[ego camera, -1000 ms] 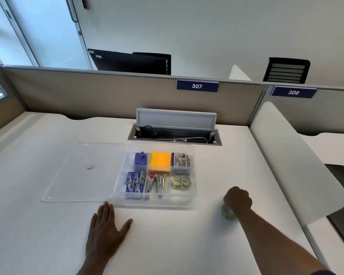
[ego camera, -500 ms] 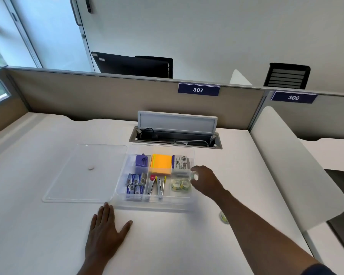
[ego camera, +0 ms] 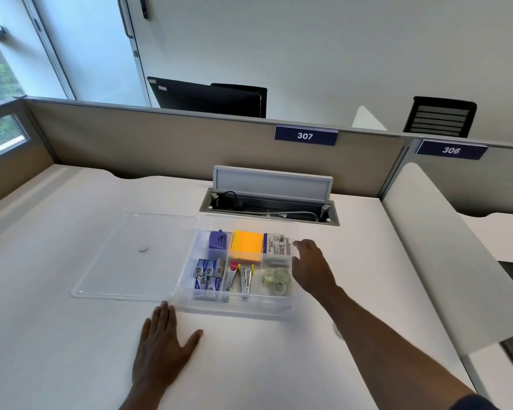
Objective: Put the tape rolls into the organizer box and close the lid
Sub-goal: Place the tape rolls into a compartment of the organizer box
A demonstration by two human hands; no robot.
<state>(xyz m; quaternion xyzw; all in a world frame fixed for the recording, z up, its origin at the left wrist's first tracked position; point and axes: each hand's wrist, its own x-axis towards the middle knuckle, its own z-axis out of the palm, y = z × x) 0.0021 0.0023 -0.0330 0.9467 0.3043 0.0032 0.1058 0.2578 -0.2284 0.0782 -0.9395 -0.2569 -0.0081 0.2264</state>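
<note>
A clear organizer box point(ego camera: 237, 309) sits mid-desk, its clear lid point(ego camera: 137, 255) lying flat to its left. Pale tape rolls point(ego camera: 276, 281) lie in the box's front right compartment. Another tape roll point(ego camera: 336, 331) rests on the desk right of the box, mostly hidden behind my right forearm. My right hand point(ego camera: 311, 266) hovers over the box's right edge, fingers spread, holding nothing. My left hand point(ego camera: 163, 347) lies flat on the desk in front of the box.
Other compartments hold a purple item point(ego camera: 218, 239), orange sticky notes point(ego camera: 248, 245), staple boxes point(ego camera: 209, 275) and metal clips point(ego camera: 240, 278). An open cable tray point(ego camera: 268, 207) lies behind the box. A white divider panel point(ego camera: 444, 258) stands to the right.
My right hand picked a tape roll up from the desk at the right, carried it to the box, and now is empty over the right edge. The left hand stayed put.
</note>
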